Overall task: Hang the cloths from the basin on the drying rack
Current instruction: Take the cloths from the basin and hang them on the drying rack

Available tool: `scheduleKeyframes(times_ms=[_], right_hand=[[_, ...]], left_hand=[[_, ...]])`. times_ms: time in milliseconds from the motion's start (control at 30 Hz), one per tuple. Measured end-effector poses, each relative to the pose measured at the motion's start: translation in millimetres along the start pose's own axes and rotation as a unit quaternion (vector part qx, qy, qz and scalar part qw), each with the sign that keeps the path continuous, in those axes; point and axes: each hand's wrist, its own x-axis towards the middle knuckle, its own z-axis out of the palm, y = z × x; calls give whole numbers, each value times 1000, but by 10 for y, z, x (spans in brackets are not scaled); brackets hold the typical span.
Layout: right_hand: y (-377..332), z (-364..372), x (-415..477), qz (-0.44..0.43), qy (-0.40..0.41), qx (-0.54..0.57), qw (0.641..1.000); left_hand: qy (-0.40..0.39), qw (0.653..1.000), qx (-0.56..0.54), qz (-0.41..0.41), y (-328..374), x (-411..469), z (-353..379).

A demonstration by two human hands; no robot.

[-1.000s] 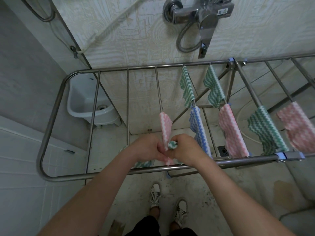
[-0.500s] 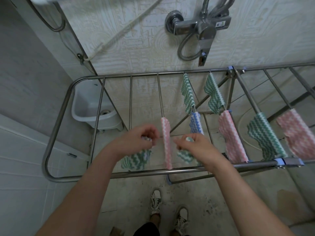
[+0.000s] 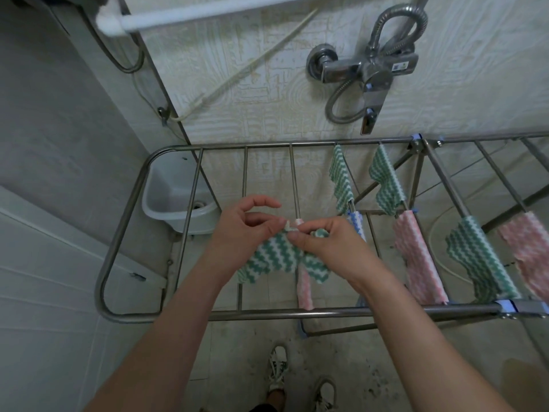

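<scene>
The left hand point(image 3: 249, 230) and right hand point(image 3: 329, 245) each pinch the top edge of a green cloth point(image 3: 276, 257) above the drying rack point(image 3: 297, 315), with the other fingers loosely curled. The cloth looks light, limp and probably damp. Holding it by its two upper corners should spread it for draping.

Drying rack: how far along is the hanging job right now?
Done: seven hung cloths sit on the drying rack. In hand: the left hand and right hand pinch a green cloth by its top edge, not yet draped. Left: hang it; the basin shows no cloth in its visible part.
</scene>
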Motion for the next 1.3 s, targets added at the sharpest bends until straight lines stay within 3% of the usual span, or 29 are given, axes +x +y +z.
scheduleKeyframes(times_ms=[100, 200, 267, 400, 567, 633, 733, 833, 1033, 1200, 1300], right_hand=[[-89, -15, 27, -15, -5, 4, 1000], [-171, 8, 82, -17, 18, 44, 999], [-206, 53, 112, -27, 36, 38, 998], [-321, 129, 182, -86, 36, -77, 993], [-521, -95, 270, -57, -24, -100, 993], [-590, -230, 345, -59, -9, -204, 977], [-654, -350, 490, -57, 29, -416, 907], [-708, -418, 561, -38, 66, -482, 873], [-822, -476, 631, 7, -17, -303, 953], [-728, -204, 934, 28, -29, -138, 990], [-577, -131, 1149, 48, 9, -70, 996]], left_hand=[[0, 993, 110, 52, 41, 28, -50], [63, 983, 137, 107, 36, 39, -10], [70, 988, 104, 94, 52, 34, 11], [-18, 999, -38, -4, 102, 69, -2], [-24, 994, -108, 25, 171, 238, -204], [-19, 998, -44, 51, 223, 327, -287], [5, 979, 168, 119, 267, 475, -306], [37, 957, 245, 150, 310, 625, -324], [-5, 928, 347, 138, 332, 986, -625], [175, 879, 414, 157, 228, 1445, -635], [211, 888, 382, 146, 183, 1690, -529]])
